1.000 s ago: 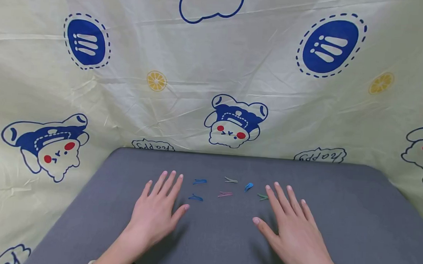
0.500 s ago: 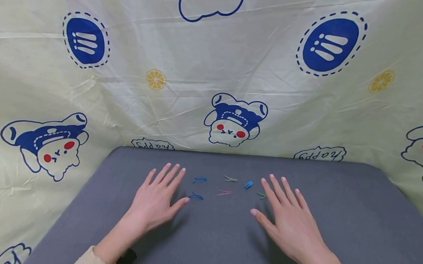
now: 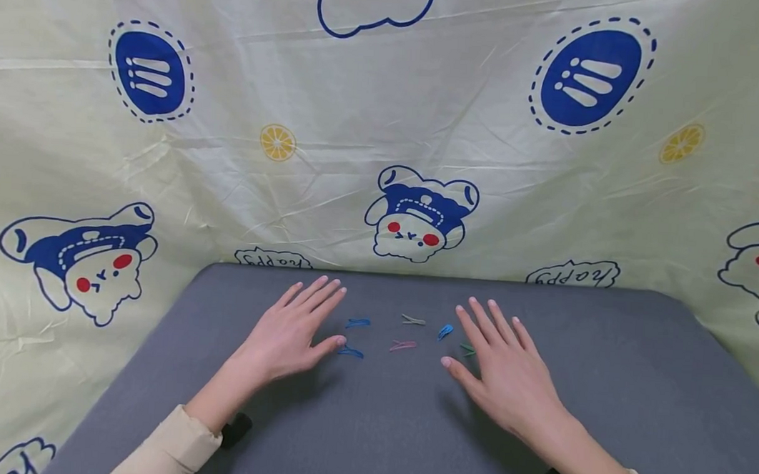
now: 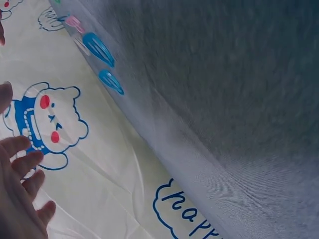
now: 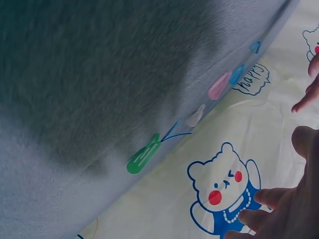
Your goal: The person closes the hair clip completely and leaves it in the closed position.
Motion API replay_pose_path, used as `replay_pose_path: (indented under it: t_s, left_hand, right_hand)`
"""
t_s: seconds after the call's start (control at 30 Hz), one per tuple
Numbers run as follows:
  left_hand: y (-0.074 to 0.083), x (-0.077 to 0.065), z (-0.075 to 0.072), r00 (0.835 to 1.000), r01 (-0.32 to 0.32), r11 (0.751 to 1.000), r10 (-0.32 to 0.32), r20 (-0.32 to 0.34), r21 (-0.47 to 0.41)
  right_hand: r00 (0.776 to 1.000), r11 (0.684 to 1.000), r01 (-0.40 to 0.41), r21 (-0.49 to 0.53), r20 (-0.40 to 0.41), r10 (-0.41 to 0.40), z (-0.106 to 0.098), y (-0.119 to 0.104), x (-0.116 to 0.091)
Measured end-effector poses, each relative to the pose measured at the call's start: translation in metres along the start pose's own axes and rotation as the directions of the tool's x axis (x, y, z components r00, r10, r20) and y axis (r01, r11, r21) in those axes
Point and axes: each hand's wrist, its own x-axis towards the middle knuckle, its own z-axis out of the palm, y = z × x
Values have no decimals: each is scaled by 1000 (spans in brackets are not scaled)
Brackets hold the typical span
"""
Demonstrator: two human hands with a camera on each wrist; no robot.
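Left hand (image 3: 291, 329) and right hand (image 3: 507, 372) hover palm-down over the table (image 3: 395, 438), fingers spread toward its far edge, thumbs angled inward. Near that edge lie three blue hair clips (image 3: 358, 323), a pink clip (image 3: 403, 346), a whitish clip (image 3: 413, 320) and a green clip (image 5: 143, 156), partly behind the right hand.

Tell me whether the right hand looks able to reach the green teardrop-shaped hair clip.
Likely yes: the bare right hand holds nothing and is close to the green hair clip, and no other thing seems to block the way between them.
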Motion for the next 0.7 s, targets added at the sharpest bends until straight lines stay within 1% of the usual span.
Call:
replay_pose_path:
  t_s: [0.23, 0.43, 0.57, 0.7]
  left_hand:
    - [-10, 12, 8, 998, -54, 993, 55, 13, -108]
    - [-13, 24, 14, 996, -88, 987, 91, 16, -135]
    - [-15, 35, 17, 993, -106, 982, 114, 43, -157]
    - [-17, 44, 21, 988, -125, 969, 141, 59, -212]
  right_hand:
    - [997, 997, 73, -32, -26, -74, 6, 6, 12]
    - [992, 991, 121, -48, -36, -123, 10, 12, 23]
    - [989, 988, 145, -48, -34, -147, 11, 14, 32]
    - [985, 985, 171, -31, -21, -172, 14, 18, 40]
